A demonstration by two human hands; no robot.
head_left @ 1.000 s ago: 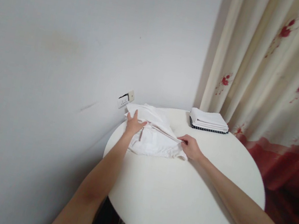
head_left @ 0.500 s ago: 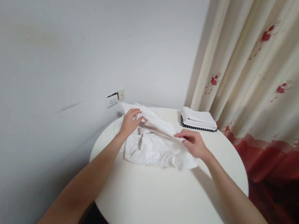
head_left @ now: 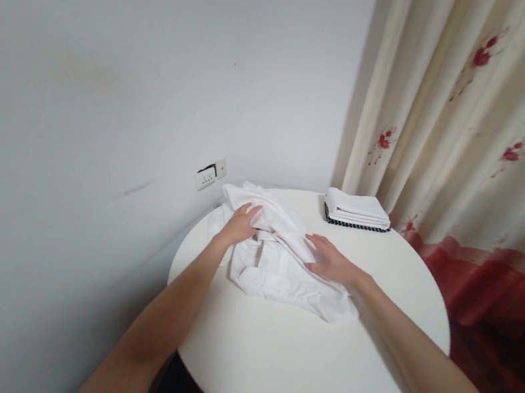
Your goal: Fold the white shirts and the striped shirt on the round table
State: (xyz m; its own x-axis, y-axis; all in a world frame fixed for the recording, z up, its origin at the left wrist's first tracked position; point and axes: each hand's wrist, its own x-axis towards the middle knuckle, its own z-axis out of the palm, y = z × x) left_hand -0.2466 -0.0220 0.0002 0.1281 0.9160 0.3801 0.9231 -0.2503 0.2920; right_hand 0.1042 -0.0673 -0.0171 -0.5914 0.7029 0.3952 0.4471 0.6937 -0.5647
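Observation:
A rumpled white cloth, perhaps a garment, lies in loose folds across the far half of the round white table. My left hand rests on its upper left part, fingers spread and thumb apart. On the right side of the cloth is my right hand, its fingers stretched out and touching the folds without gripping them. A folded-over layer runs between the two hands, and what lies beneath it is hidden.
At the table's back right edge sits a neat stack of folded white cloths with a black, white-dotted layer at the bottom. A wall socket is just beyond the left edge. A flowered curtain hangs at right.
Both hands have let go of the raised fold, and it has dropped flatter. My right hand has opened from a pinch. The view has shifted slightly.

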